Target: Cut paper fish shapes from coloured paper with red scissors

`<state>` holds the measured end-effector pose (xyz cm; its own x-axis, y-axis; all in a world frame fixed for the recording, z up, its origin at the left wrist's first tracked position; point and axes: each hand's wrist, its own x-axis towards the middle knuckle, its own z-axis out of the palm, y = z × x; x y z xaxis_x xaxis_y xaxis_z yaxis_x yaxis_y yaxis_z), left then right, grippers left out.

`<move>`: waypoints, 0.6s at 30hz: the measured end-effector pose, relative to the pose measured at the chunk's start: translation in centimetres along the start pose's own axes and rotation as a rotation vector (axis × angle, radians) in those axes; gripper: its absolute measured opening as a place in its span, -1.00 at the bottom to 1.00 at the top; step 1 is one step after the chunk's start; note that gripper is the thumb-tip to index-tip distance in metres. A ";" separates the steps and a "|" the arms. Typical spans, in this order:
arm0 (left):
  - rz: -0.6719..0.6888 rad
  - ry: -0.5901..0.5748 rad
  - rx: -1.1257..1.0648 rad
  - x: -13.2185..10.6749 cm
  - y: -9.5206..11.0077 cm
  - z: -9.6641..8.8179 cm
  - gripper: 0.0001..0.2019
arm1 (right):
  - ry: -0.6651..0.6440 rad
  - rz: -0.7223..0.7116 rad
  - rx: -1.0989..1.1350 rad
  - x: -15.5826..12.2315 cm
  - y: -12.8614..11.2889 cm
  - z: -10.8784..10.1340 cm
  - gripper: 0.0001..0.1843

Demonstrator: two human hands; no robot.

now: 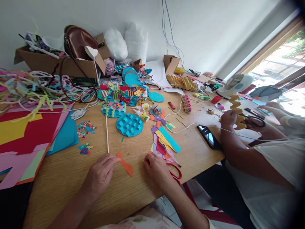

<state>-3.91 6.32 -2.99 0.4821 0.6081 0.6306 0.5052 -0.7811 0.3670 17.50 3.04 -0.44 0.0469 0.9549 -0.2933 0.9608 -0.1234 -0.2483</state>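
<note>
At the near side of the table, my left hand (101, 170) is closed, with thumb and fingertips pinched at the upper left edge of an orange paper cutout (125, 164). My right hand (157, 168) is also closed, its fingertips pressed together over the tabletop; whatever they may hold is too small to tell. Beside its wrist lie red-handled scissors (176, 171), partly covered by the hand. Just beyond are coloured paper strips (164, 140) with a pen (170, 155) across them. A blue disc with curled paper strips (130, 125) and a wooden stick (107, 135) lie ahead.
Stacked coloured paper (30, 136) and tiny paper bits (86, 128) are on the left. Glue bottles (143, 115) and decorated paper fish (119, 93) sit farther back. On the right, a phone (209, 137) lies near a co-worker's hands (228, 119), which hold scissors and zigzag yellow paper.
</note>
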 end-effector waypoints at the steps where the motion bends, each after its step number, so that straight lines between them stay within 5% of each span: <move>1: 0.001 0.004 -0.002 0.0 0.0 0.0 -0.71 | 0.009 -0.006 0.010 0.1 0.1 -0.2 -0.80; 18: -0.025 -0.012 -0.034 0.1 0.2 -0.3 -0.71 | -0.023 -0.061 -0.130 0.4 -0.2 0.4 -0.79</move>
<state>-3.96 6.19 -2.63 0.4782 0.6287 0.6132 0.4926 -0.7700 0.4054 17.24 3.33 -0.84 -0.0179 0.9529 -0.3027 0.9890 -0.0276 -0.1452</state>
